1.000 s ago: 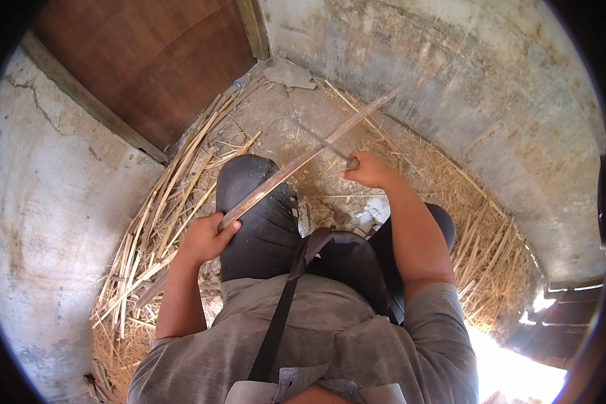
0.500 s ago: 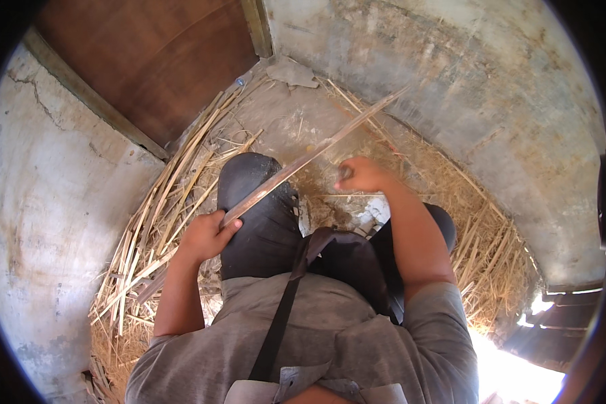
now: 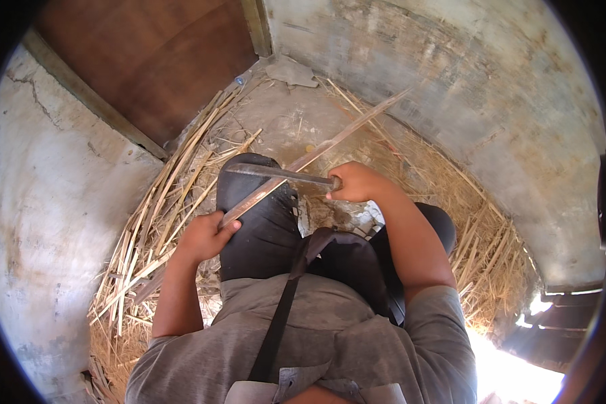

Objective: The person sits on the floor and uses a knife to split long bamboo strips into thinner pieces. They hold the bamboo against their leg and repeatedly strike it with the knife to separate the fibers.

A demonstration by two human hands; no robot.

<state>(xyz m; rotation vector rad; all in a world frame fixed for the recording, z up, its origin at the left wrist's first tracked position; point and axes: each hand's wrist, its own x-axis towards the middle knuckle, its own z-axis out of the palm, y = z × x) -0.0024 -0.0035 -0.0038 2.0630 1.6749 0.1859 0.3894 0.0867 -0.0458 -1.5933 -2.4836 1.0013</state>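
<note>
In the head view, the left hand is clasping the near end of a wooden strip slanting over the left knee; right of the strip, the right hand, fingers curled, is holding a knife across it.

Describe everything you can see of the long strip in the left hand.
The long strip is narrow and nearly straight, looks like split wood or bamboo, brown with a paler stretch near the left hand, which grips its near end. It slants away to the right, across the left leg in view, its far end tapering. The knife in the right hand crosses it; whether they touch is unclear.
</note>
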